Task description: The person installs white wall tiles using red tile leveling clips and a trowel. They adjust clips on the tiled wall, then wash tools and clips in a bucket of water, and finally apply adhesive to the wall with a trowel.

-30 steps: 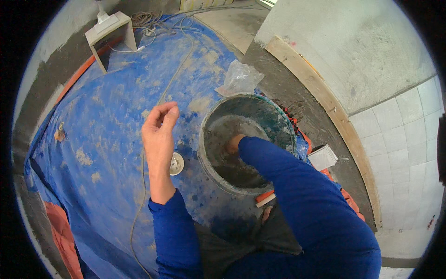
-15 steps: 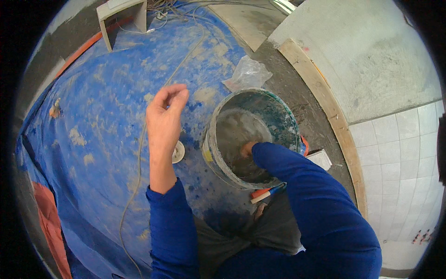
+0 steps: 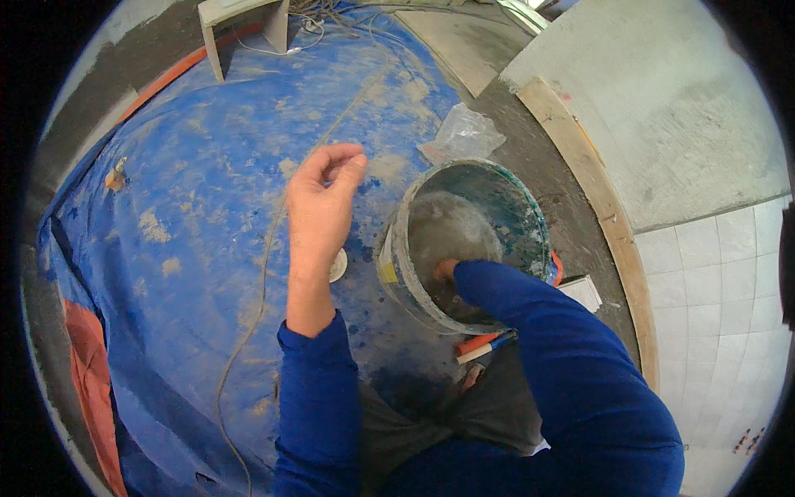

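Note:
A large bucket (image 3: 545, 222) with a grimy rim stands in front of me, holding murky grey liquid (image 3: 451, 225). Down inside it is my right hand (image 3: 446, 269). Only the back of that hand shows below the blue sleeve; its fingers are hidden in the liquid, so I cannot make out what they hold. To the left of the bucket, my left hand (image 3: 323, 199) is raised over the blue tarp, apart from everything. Its fingers are curled toward the thumb, with nothing seen between them. A small whitish round container (image 3: 339, 266) sits below, beside the left wrist.
A blue tarp (image 3: 207, 166) with dried smears covers the floor, crossed by a thin cable (image 3: 263, 286). A clear plastic bag (image 3: 465, 134) lies behind the bucket. Orange, white and blue handles (image 3: 476, 346) rest at its near side. Right are a wooden board (image 3: 592, 178) and tiled wall (image 3: 704, 282).
The whole view has shifted, so the scene sits slightly farther right. My right hand stays in the bucket, and my left hand remains raised with curled fingers.

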Tool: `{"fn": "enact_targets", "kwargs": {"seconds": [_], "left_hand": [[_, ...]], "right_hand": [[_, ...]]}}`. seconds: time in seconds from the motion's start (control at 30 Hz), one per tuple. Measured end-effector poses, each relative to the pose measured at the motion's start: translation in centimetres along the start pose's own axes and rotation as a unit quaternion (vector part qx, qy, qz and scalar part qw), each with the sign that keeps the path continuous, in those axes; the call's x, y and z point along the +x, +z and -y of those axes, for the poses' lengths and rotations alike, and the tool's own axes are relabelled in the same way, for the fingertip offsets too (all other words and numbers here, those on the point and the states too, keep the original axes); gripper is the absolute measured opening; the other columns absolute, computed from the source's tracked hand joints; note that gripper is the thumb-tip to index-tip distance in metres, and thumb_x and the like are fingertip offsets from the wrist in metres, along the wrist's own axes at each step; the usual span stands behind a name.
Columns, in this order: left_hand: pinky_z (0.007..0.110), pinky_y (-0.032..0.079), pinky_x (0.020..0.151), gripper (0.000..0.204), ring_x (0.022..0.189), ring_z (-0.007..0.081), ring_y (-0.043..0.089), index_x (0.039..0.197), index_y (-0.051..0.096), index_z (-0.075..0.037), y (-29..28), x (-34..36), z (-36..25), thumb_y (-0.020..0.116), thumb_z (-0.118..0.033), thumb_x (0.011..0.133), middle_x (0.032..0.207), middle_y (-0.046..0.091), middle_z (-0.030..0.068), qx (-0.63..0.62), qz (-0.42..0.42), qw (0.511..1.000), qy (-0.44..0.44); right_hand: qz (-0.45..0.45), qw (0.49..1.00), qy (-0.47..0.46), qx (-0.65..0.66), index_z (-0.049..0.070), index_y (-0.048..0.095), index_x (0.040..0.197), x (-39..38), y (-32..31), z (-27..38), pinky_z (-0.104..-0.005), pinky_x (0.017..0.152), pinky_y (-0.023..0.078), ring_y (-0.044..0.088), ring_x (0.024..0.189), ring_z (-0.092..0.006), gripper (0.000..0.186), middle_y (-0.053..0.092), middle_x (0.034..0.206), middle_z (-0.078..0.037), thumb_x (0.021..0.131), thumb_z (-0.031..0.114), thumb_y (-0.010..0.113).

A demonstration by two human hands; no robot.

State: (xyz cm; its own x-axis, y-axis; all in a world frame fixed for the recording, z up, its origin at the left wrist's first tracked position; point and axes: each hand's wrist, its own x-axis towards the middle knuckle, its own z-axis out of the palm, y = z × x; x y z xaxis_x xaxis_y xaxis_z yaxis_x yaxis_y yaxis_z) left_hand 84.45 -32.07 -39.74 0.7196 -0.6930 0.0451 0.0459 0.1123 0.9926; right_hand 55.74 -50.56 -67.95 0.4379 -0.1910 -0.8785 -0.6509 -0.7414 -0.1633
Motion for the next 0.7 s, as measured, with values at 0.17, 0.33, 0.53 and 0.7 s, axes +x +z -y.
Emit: {"fn": "enact_targets", "kwargs": {"seconds": [0.17,0.33,0.53,0.7], "left_hand": [[0.028,0.049,0.079,0.025,0.088,0.0114,0.062,0.108,0.073,-0.002,0.0,-0.4,-0.5,0.072,-0.021,0.092,0.095,0.071,0.003,-0.034,-0.001,0.999,-0.001],[0.029,0.05,0.079,0.026,0.089,0.0121,0.063,0.108,0.073,-0.001,-0.1,-0.6,-0.8,0.073,-0.02,0.091,0.096,0.071,0.0047,-0.013,0.01,1.0,0.004],[0.03,0.05,0.082,0.027,0.091,0.0135,0.063,0.11,0.073,-0.001,-0.6,-0.8,-1.1,0.072,-0.021,0.092,0.098,0.072,0.006,-0.001,0.005,1.0,0.007],[0.031,0.051,0.083,0.028,0.092,0.014,0.064,0.111,0.073,-0.002,-0.7,-0.8,-1.4,0.072,-0.022,0.092,0.099,0.072,0.006,0.017,0.004,1.0,-0.005]], "right_hand": [[0.005,1.0,-0.004,0.017,0.014,0.073,0.117,-0.1,-0.5,1.3,-0.0464,0.097,0.047,0.061,0.114,-0.0311,0.041,0.068,0.119,-0.009,0.093,0.044,0.059],[0.004,0.999,-0.01,0.048,0.015,0.073,0.116,-0.5,-1.4,2.9,-0.0457,0.096,0.047,0.06,0.112,-0.0296,0.041,0.067,0.118,-0.007,0.092,0.046,0.06],[0.011,0.995,-0.007,0.1,0.016,0.073,0.114,-1.8,-1.7,4.1,-0.045,0.094,0.046,0.059,0.11,-0.0279,0.04,0.065,0.116,-0.005,0.092,0.047,0.061],[0.032,0.984,-0.005,0.176,0.017,0.072,0.113,-2.7,-1.4,4.7,-0.0444,0.093,0.046,0.058,0.108,-0.0264,0.04,0.065,0.114,-0.004,0.091,0.048,0.061]]}}
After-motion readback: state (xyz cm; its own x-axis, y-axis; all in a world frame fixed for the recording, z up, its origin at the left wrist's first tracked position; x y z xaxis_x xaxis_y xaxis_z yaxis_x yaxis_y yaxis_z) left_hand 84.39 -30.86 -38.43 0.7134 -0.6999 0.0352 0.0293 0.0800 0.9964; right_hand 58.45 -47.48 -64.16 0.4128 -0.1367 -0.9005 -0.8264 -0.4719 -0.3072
